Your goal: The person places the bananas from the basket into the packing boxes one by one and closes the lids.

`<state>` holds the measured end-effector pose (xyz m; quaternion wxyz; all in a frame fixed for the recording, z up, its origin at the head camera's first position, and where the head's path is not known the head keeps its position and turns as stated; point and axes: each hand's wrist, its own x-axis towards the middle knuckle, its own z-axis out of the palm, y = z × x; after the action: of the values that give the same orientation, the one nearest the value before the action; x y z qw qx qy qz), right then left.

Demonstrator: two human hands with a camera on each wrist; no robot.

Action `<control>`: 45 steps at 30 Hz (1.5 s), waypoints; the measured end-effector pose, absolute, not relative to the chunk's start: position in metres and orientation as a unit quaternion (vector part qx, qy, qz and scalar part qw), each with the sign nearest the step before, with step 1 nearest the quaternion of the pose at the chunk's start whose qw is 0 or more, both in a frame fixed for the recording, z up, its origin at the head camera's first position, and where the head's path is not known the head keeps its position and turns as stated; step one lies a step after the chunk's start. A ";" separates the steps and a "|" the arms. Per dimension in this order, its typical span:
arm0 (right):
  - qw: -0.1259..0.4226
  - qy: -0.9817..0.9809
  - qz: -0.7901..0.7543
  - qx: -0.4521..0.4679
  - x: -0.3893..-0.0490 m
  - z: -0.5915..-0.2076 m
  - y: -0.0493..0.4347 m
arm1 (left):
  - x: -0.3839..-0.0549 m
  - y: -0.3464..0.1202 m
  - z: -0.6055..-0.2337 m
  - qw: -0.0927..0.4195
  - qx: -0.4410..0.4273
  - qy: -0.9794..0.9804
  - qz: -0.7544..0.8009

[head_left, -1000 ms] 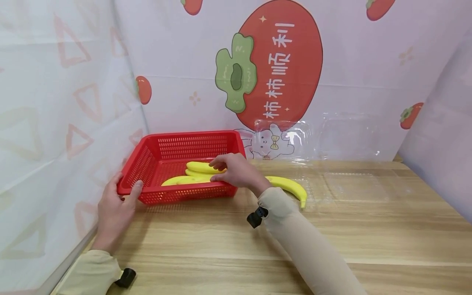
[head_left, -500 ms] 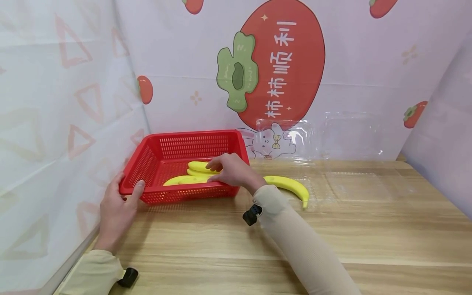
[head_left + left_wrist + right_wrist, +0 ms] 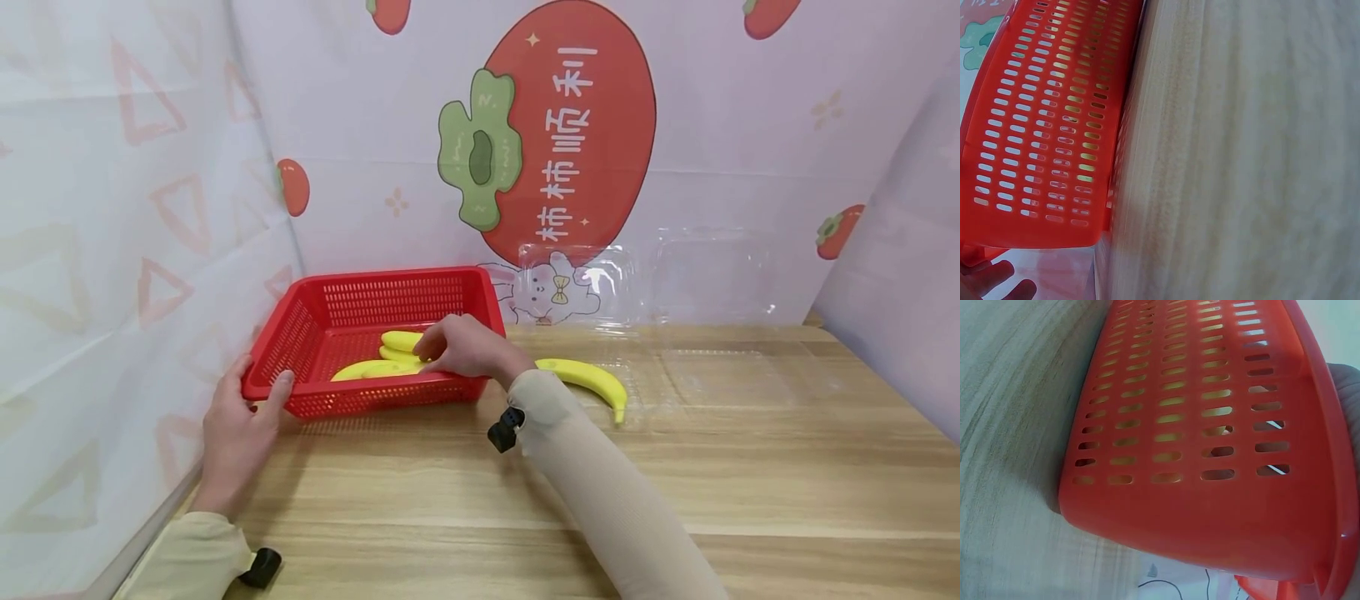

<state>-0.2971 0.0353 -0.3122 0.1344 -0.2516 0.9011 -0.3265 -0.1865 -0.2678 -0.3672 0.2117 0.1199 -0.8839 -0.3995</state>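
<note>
In the head view a red plastic basket (image 3: 390,385) with slotted walls stands on the wooden table. My left hand (image 3: 240,433) grips its near left corner, the thumb over the rim and the other fingers on the outer side. Several yellow bananas (image 3: 371,367) lie together inside. My right hand (image 3: 468,348) reaches over the near right part of the rim, with bent fingers at the right end of these bananas. Whether it grips one is hidden. In the right wrist view the basket's wall (image 3: 1179,512) covers most of the hand, and yellow shows through the slots.
Another banana (image 3: 592,379) lies right of the basket, at a clear plastic container whose lid (image 3: 577,287) stands raised. Beside that is a second clear container with a raised lid (image 3: 712,279). Printed cloth walls (image 3: 360,108) enclose the wooden table (image 3: 420,500) at the back and sides.
My right hand has shifted slightly left over the bananas, and its fingers and thumb have come closer together. The left hand and the basket stay about where they were.
</note>
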 end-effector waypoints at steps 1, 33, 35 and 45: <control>0.137 0.901 -0.325 -0.254 -0.298 -0.313 0.035 | -0.186 -0.268 -0.368 0.211 0.119 -0.883 -0.402; 0.199 0.900 -0.255 -0.291 -0.319 -0.320 0.021 | -0.185 -0.266 -0.366 0.218 0.113 -0.876 -0.415; 0.198 0.899 -0.260 -0.292 -0.319 -0.319 0.021 | -0.185 -0.266 -0.366 0.219 0.113 -0.877 -0.414; 0.184 0.901 -0.257 -0.297 -0.318 -0.318 0.021 | -0.185 -0.266 -0.366 0.226 0.113 -0.875 -0.413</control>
<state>-0.3178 0.0214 -0.3183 0.1840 -0.2971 0.9011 -0.2568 -0.1847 -0.2658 -0.3658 0.2262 0.1129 -0.8752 -0.4125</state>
